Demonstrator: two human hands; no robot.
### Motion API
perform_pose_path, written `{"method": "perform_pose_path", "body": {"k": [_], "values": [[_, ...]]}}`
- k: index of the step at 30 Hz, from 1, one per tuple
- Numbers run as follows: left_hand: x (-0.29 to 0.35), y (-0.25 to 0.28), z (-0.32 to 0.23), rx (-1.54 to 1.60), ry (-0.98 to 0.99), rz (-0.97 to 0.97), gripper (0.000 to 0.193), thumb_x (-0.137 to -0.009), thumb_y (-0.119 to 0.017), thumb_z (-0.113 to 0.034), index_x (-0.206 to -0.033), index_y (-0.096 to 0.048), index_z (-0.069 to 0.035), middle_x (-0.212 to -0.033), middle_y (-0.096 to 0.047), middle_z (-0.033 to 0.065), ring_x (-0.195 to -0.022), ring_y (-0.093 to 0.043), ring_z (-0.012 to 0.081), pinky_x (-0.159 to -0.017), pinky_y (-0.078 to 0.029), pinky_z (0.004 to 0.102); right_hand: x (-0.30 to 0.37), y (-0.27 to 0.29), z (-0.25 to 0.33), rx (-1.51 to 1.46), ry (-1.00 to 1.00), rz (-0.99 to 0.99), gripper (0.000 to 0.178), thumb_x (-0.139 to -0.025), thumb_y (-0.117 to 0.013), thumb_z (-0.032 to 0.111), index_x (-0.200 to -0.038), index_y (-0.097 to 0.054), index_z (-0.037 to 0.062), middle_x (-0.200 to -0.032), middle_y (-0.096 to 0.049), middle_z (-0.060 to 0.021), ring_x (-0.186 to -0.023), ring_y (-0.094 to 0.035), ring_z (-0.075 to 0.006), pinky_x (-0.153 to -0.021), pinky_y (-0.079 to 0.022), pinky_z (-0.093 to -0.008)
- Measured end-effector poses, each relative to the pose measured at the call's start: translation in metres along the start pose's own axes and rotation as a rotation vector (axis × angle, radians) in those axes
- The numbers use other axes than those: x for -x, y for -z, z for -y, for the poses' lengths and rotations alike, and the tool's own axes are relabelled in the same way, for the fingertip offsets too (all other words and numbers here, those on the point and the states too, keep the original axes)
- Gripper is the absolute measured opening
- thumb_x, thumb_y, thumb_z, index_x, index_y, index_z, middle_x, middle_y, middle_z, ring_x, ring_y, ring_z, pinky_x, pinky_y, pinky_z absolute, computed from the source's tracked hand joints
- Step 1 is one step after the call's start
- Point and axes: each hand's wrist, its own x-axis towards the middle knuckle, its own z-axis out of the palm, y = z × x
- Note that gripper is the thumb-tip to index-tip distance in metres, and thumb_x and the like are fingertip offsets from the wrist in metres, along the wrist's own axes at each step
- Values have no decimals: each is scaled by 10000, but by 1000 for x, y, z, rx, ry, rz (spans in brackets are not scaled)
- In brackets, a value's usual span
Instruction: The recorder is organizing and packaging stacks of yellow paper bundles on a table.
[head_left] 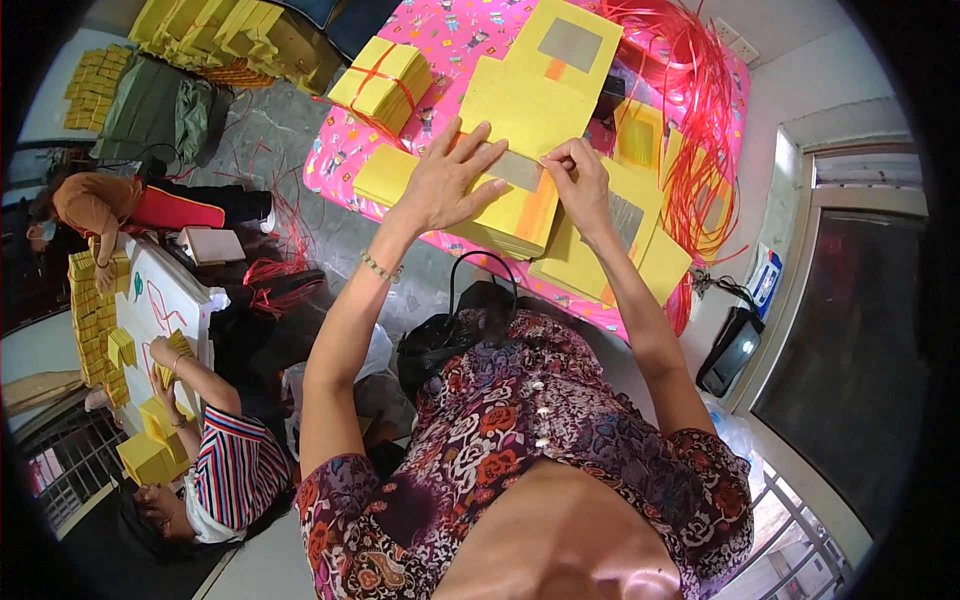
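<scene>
A yellow card blank (pixel 530 105) with cut-out outlines lies on a stack of similar blanks (pixel 495 238) at the near side of the pink table. Grey rectangular patches and orange strips show on it. My left hand (pixel 450 182) rests flat on the card, fingers spread, beside the nearer grey patch (pixel 516 170). At that patch's right end, by the orange strip (pixel 544 208), my right hand (pixel 580 185) is closed in a pinch. Whatever sits between its fingertips is too small to make out. More yellow blanks (pixel 650 250) lie fanned out under my right wrist.
On the pink patterned cover (pixel 330 165) are a tied yellow bundle (pixel 378 90) and a tangle of red plastic string (pixel 690 150). Two people work at a white table (pixel 170 290) on the left. A black bag (pixel 430 345) is by my lap; a window (pixel 830 370) stands right.
</scene>
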Motion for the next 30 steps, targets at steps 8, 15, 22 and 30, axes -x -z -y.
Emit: {"method": "perform_pose_path", "body": {"k": [8, 15, 22, 30], "values": [[-7, 3, 20, 152, -72, 6, 580, -980, -484, -506, -1402, -528, -110, -1477, -455, 181, -1431, -315, 353, -1195, -229, 451, -12, 11, 21, 156, 114, 80, 257, -813, -744, 127, -1036, -659, 31, -928, -576, -78, -822, -604, -220, -715, -513, -357], [-21, 22, 17, 460, 222, -378, 405, -951, -591, -323, -1227, -645, -32, -1109, -689, 164, -1044, -643, 335, -908, -487, 420, -20, 13, 4, 595, 547, -18, 198, -783, -750, 220, -937, -711, 101, -829, -618, -31, -776, -620, -210, -658, -472, -353], [-44, 22, -15, 394, 533, -403, 741, -851, -693, -453, -1309, -448, 76, -935, -680, 214, -822, -697, 332, -762, -537, 438, -26, 22, 13, 577, 602, -136, 111, -837, -716, 217, -853, -710, 107, -755, -644, -5, -678, -635, -182, -618, -444, -330], [-58, 17, 1, 1187, 616, -526, 649, -862, -673, -17, -1347, -250, 59, -926, -652, 150, -758, -694, 206, -621, -596, 312, -22, 15, 50, 409, 625, -107, 140, -825, -729, 197, -924, -714, 100, -847, -663, -22, -785, -643, -208, -686, -461, -361]]}}
